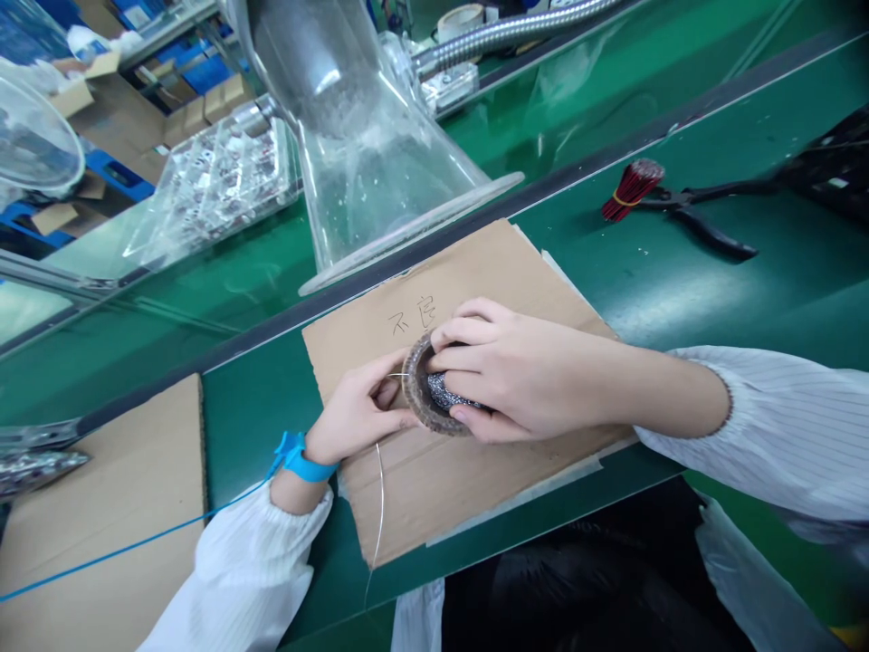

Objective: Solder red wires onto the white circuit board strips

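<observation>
Wire [378, 516] trails loose from the brown ring [414, 389] around a grey mesh core [448, 394]; left hand [359, 407] pinches the rim, right hand [516, 371] cups the core, fingers curled.

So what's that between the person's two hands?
In the head view, a brown ring with a glittery grey wad inside it sits between the left hand and the right hand. Both hands touch the ring.

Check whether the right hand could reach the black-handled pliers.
Probably yes: only the flat cardboard edge lies between the right hand and the black-handled pliers, though that hand would first have to let go of the brown ring.
</observation>
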Available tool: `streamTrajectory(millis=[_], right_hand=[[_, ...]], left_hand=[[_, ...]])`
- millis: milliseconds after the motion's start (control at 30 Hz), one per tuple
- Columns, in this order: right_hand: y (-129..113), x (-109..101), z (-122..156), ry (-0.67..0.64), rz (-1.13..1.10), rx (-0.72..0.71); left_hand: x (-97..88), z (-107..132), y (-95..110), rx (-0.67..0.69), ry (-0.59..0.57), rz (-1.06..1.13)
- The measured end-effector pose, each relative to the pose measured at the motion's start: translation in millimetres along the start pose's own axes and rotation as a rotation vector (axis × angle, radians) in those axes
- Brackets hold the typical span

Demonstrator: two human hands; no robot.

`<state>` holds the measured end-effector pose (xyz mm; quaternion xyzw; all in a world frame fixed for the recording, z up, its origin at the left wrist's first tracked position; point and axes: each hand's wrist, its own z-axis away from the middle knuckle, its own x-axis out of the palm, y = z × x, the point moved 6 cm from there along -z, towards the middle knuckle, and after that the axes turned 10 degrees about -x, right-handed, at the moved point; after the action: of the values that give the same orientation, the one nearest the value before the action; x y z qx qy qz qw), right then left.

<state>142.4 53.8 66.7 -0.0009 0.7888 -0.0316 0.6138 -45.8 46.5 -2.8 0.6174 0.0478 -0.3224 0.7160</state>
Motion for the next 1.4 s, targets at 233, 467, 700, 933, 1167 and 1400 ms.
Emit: streamTrajectory(millis=[233,467,700,933,1167,1400], right_hand=[[-0.3,1.6,-0.8,0.004,0.004,-0.011],[-0.2,-1.4,1.1,0.039,-0.001,-0.021],[-0.8,0.1,0.6,0.003,0.024,-0.015],[-2.7,2.7,-0.1,-0.011,-0.001,0.024],[-2.5,3.2,1.0,0.028,-0.006,0.005],[-4.2,3.6,0.2,0.007,-0.002,0.02]], left_hand=[[0.0,0.3,-2.2,-0.009,0.001,-0.011],[-0.9,1.1,-2.9,-0.009,0.004,-0.05],[0.2,0.9,-1.9,0.009,-0.006,-0.032],[-0.2,0.6,-2.2,0.01,-0.008,-0.045],[-0.3,1.0,-2.5,0.008,0.001,-0.064],[0.9,0.6,-3.2,0.012,-0.014,-0.035]])
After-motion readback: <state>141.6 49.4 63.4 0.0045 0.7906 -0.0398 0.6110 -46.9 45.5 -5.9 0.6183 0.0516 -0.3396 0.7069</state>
